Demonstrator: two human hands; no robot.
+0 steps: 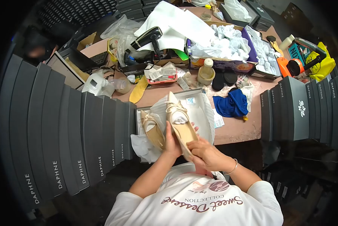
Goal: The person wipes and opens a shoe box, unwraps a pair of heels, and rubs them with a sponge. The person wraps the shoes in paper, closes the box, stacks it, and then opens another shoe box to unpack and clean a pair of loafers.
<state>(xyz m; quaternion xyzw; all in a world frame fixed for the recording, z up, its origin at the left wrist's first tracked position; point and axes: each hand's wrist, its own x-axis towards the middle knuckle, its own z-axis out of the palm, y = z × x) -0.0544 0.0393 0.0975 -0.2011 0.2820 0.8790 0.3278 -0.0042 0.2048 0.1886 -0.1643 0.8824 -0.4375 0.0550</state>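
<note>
A beige pointed flat shoe (pixel 182 130) with a bow is held up over an open shoebox (pixel 195 96), its toe pointing away from me. White stuffing shows inside its front. My left hand (pixel 172 142) wraps round the shoe's left side and underneath, with fingertips showing at the right edge. At the heel, my right hand (pixel 204 152) is closed with its fingers on the back rim and inner edge. The matching shoe (pixel 152 131) lies to the left in the box, on white tissue paper (pixel 143 147), with stuffing in its toe too.
Tall stacks of dark shoeboxes (pixel 71 139) stand left, with more boxes (pixel 295 109) at right. Behind lie a blue cloth (pixel 232 103), a jar with a bottle (pixel 206 73), a hair dryer (pixel 150 38) and a box of crumpled paper (pixel 227 43). Another person (pixel 40 47) is at far left.
</note>
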